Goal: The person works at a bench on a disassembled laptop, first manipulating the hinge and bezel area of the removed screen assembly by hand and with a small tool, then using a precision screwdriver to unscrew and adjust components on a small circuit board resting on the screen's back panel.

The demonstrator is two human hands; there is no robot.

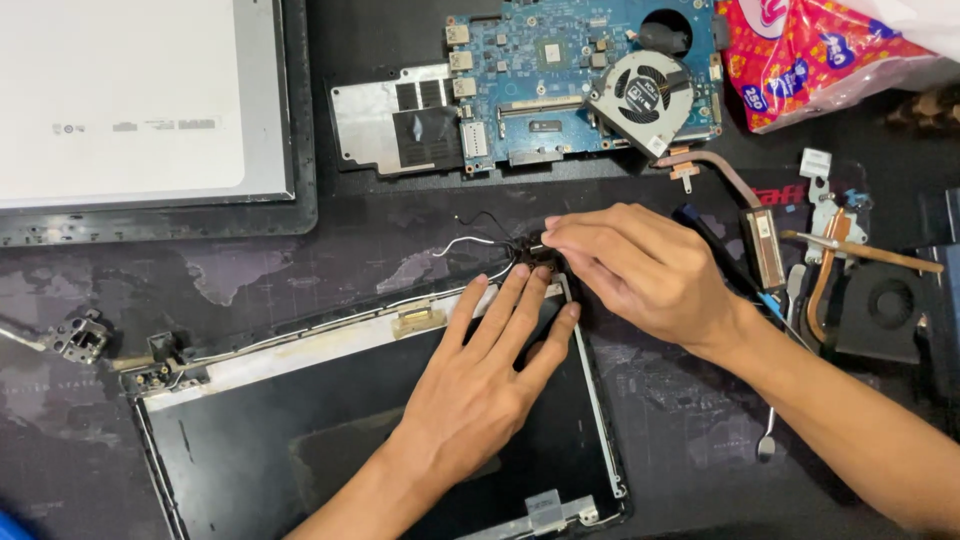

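1. Left hand [480, 385] lies flat on the lid shell [300, 440]; keep it pressed.
2. Right hand [640, 265], grip pinched narrow on the hinge [535, 250] at the shell's top-right corner.
3. Ease the thin cables [470, 243] clear, no yanking.

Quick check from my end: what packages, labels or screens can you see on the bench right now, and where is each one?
Plastic package: top right corner, crinkled, red and pink with blue and white patches.
Display panel: top left, lying back side up, flat grey rectangle in a black frame, small dark label marks along its lower part.
White tag: right side, small square by the metal brackets.
Laptop lid: bottom centre, black inside, no panel in it; left hand rests on it.
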